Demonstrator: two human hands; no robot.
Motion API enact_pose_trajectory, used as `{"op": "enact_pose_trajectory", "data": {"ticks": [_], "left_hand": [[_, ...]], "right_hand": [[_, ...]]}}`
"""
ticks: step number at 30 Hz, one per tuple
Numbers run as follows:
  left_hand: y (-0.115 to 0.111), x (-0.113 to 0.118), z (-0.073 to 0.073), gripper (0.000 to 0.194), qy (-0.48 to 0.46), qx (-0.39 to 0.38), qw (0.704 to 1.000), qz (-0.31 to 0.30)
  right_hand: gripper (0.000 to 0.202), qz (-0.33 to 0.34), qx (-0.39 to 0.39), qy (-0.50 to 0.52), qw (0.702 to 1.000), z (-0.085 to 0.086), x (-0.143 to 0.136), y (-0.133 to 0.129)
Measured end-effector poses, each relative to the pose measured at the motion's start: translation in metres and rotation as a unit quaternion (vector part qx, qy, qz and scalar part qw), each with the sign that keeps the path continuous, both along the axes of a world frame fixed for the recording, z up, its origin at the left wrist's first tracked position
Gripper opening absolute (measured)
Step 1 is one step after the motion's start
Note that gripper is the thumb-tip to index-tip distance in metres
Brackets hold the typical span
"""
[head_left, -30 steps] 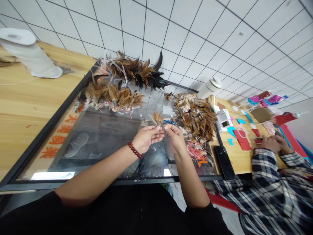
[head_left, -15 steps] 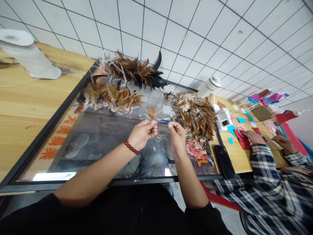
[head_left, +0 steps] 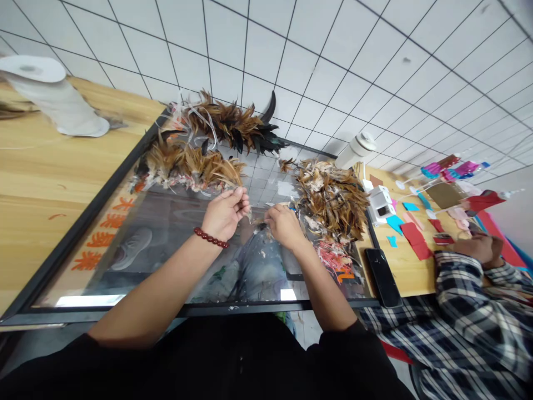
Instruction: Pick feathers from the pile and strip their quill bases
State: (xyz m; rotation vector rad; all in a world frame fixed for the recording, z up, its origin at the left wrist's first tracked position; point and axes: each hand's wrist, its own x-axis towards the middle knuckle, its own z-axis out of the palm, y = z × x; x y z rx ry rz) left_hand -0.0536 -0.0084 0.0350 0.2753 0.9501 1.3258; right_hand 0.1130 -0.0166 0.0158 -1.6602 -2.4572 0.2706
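Note:
My left hand (head_left: 225, 215), with a dark red bead bracelet at the wrist, is closed in a pinch on brown feathers (head_left: 230, 173). Their tips point up towards the left feather row (head_left: 187, 164). To the right, my right hand (head_left: 285, 226) is closed low over the glass top, fingers curled. A bit of a small blue-handled tool (head_left: 293, 209) shows behind its knuckles; the rest is mostly hidden. Dark fluff (head_left: 260, 226) lies by its fingertips. A large heap of brown feathers (head_left: 333, 194) lies just to the right of that hand.
Another feather garland (head_left: 233, 122) lies at the back. Red and white scraps (head_left: 334, 258) and a black phone (head_left: 382, 278) are at the right. A white roll (head_left: 62, 105) is on the left. Beyond the phone, a person in plaid sleeves (head_left: 458, 283) works beside red pieces (head_left: 415, 240).
My left hand has moved left and holds longer feathers in place of the small tuft. My right hand has shifted left and turned over the tool. The other person's hands have drawn back right.

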Motion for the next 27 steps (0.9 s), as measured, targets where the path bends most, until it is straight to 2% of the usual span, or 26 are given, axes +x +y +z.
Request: {"op": "enact_pose_trajectory", "data": {"ticks": [9, 13, 20, 27], "left_hand": [[-0.007, 0.006, -0.002, 0.014, 0.136, 0.023, 0.984, -0.112], [-0.008, 0.009, -0.001, 0.016, 0.147, 0.028, 0.981, -0.125], [-0.01, 0.015, -0.011, 0.018, 0.199, 0.041, 0.959, -0.196], [-0.011, 0.014, -0.012, 0.015, 0.158, 0.029, 0.969, -0.189]], "right_hand": [[0.022, 0.013, 0.12, -0.009, 0.993, 0.025, 0.015, -0.011], [0.021, 0.038, 0.113, -0.028, 0.992, 0.029, 0.015, -0.011], [0.021, 0.043, 0.115, -0.03, 0.992, 0.03, 0.014, -0.008], [0.021, 0.036, 0.122, 0.014, 0.992, 0.029, 0.017, -0.009]]}}
